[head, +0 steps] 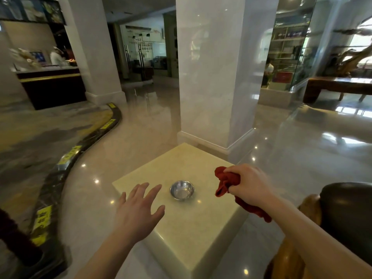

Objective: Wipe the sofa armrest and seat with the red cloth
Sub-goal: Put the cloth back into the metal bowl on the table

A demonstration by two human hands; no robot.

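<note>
- Head view: the right hand [249,184] is clenched around a crumpled red fabric cloth [226,181]. One end bunches out beyond the knuckles, and the other trails under the wrist.
- Head view: the cloth is held in the air above the right edge of the pale cream polished stone surface [181,234], not touching it.
- Head view: the left hand [138,206] holds nothing. Its fingers are straight and spread, over the left edge of the surface.
- Head view: a small round stainless-steel bowl [182,190] stands on the surface between the two hands.
- Head view: the dark leather sofa with a carved brown wooden armrest [346,210] lies at lower right, beside the right forearm. No wiping contact is made yet.
- Judgement: the sofa lies to the right of and behind the cloth. The right hand is the nearer one, so the next move is likely a swing of that hand rightward and back.
</note>
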